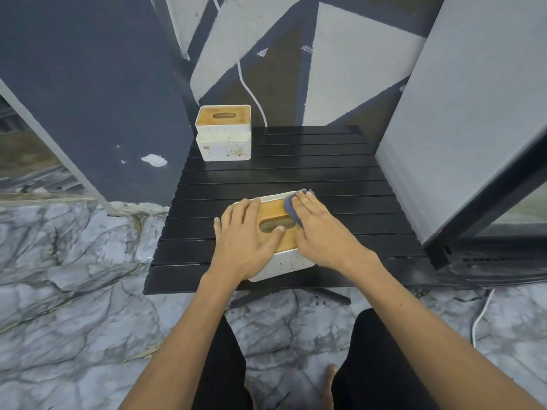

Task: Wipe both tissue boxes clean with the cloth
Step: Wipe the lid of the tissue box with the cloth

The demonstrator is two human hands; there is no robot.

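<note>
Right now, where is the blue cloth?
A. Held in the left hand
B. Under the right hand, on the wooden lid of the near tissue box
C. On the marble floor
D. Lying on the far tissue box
B: the right hand lies flat on the blue cloth, pressing it on the near tissue box lid.

Dim, cool, even indoor light, no hard shadows, faint sheen on the black slatted table [310,173], soft overall focus, slight smear on the marble floor [74,276] at lower left, strong wide-angle bending of wall panels toward the frame edges
</note>
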